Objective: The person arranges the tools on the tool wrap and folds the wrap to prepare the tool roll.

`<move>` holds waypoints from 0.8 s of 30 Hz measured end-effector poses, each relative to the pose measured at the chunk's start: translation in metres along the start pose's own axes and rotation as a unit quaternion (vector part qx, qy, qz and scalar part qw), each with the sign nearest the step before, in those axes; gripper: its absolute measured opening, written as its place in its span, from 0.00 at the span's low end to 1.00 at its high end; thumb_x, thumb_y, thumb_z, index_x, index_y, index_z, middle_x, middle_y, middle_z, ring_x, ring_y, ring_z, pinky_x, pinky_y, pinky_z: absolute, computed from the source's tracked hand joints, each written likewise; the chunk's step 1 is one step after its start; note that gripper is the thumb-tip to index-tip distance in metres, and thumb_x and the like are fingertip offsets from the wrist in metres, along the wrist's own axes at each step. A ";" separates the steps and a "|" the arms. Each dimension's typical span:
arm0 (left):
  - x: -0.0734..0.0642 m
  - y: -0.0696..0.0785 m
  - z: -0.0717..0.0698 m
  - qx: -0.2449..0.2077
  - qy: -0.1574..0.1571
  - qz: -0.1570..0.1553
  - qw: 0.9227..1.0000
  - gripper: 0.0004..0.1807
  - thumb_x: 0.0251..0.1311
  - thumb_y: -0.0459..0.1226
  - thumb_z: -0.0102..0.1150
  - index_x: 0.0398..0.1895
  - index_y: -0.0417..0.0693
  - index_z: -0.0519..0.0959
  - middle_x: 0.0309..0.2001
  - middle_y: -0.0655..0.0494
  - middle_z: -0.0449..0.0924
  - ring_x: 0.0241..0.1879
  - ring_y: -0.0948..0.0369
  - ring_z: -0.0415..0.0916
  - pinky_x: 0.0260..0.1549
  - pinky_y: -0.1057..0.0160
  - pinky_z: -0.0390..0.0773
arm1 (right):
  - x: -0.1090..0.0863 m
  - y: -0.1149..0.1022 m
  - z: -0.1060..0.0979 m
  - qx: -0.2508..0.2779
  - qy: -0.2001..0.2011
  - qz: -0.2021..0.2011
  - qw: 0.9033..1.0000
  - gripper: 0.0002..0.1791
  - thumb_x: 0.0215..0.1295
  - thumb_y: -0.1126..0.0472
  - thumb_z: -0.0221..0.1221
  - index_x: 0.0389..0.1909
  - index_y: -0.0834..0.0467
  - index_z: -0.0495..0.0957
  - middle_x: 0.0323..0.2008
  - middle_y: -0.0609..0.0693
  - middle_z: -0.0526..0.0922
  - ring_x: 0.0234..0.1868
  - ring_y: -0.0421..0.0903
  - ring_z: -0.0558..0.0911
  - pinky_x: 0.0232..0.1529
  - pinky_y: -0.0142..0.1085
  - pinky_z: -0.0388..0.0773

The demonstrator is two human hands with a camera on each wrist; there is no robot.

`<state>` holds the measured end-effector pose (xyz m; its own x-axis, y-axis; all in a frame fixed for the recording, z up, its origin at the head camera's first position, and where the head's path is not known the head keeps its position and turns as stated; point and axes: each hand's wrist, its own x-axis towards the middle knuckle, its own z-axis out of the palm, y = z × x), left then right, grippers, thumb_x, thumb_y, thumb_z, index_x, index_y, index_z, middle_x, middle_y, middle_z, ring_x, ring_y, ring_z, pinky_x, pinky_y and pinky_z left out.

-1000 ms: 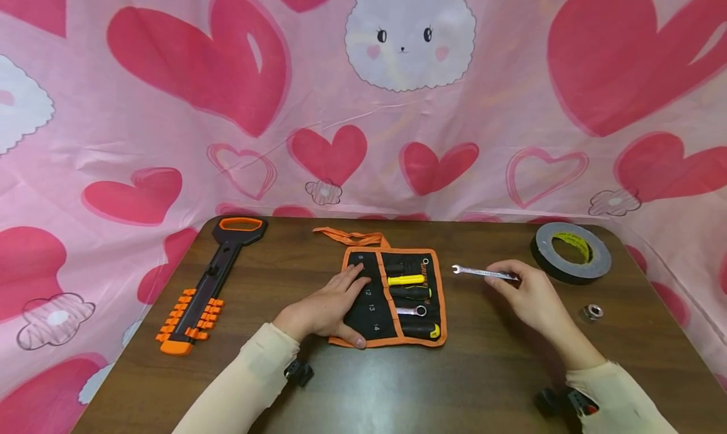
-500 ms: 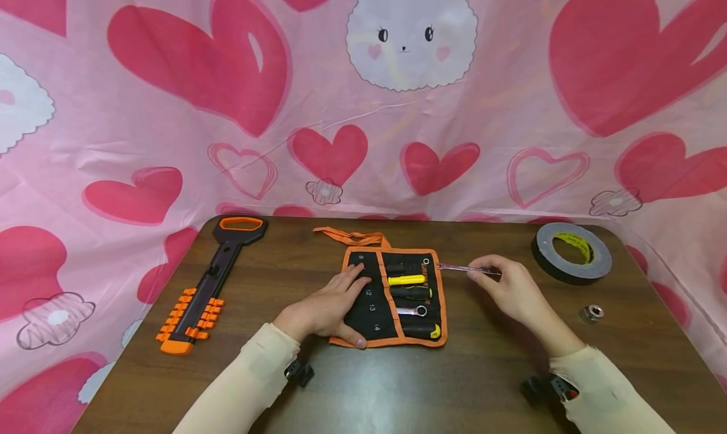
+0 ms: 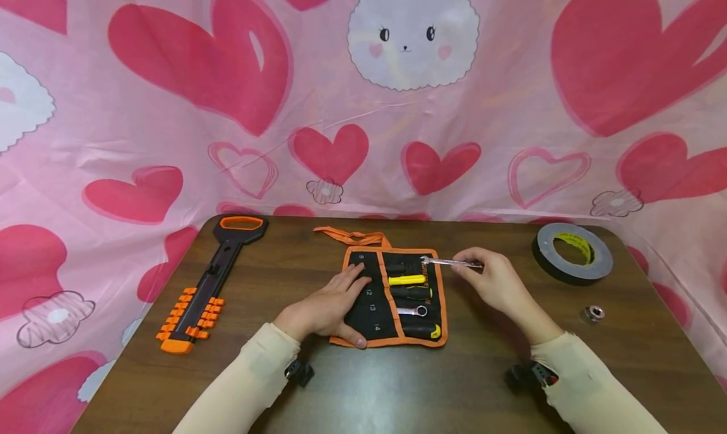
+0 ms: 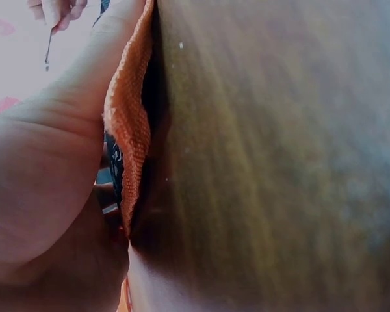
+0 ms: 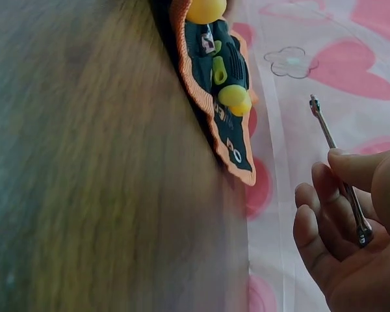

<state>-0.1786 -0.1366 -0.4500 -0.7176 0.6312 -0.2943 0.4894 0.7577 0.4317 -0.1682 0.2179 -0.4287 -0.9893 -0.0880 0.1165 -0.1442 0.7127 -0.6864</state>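
Observation:
My left hand [image 3: 326, 301] rests flat on the left part of a black tool pouch [image 3: 386, 323] with orange trim, fingers spread. Between thumb and fingers my right hand [image 3: 494, 286] pinches a small silver combination wrench [image 3: 447, 262]. Its open-end head is over the pouch's upper right corner, and in the right wrist view the wrench [image 5: 328, 133] is clear of the pouch. In the pouch's pockets sit a yellow handle [image 3: 406, 280], several black-and-yellow handles and a ring-ended wrench [image 3: 419, 311]. The left wrist view shows mainly my hand and the orange pouch edge [image 4: 133, 117].
A black-and-orange rack [image 3: 212, 282] with orange clips lies at the left of the brown table [image 3: 375, 396]. To the right are a roll of black tape [image 3: 548, 267] and a small metal socket [image 3: 594, 313]. An orange strap [image 3: 354, 237] trails behind the pouch. A heart-patterned cloth [image 3: 329, 150] hangs behind.
My right hand has moved left with the wrench, bringing its tip from beside the pouch to above its upper right corner. The left hand has stayed in place on the pouch.

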 end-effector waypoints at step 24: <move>0.001 -0.001 0.002 0.002 -0.004 0.000 1.000 0.70 0.48 0.65 0.81 0.88 0.51 0.51 0.91 0.50 0.33 0.89 0.46 0.37 0.85 0.40 0.54 | 0.022 -0.015 0.019 0.003 -0.015 -0.024 1.000 0.09 0.73 0.62 0.69 0.50 0.61 0.87 0.45 0.57 0.91 0.43 0.52 0.83 0.48 0.44 0.83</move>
<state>-0.1790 -0.1367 -0.4523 -0.7136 0.6327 -0.3007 0.4916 0.7581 0.4286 -0.1883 0.1921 -0.4292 -0.9814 -0.1425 0.1284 -0.1917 0.7031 -0.6847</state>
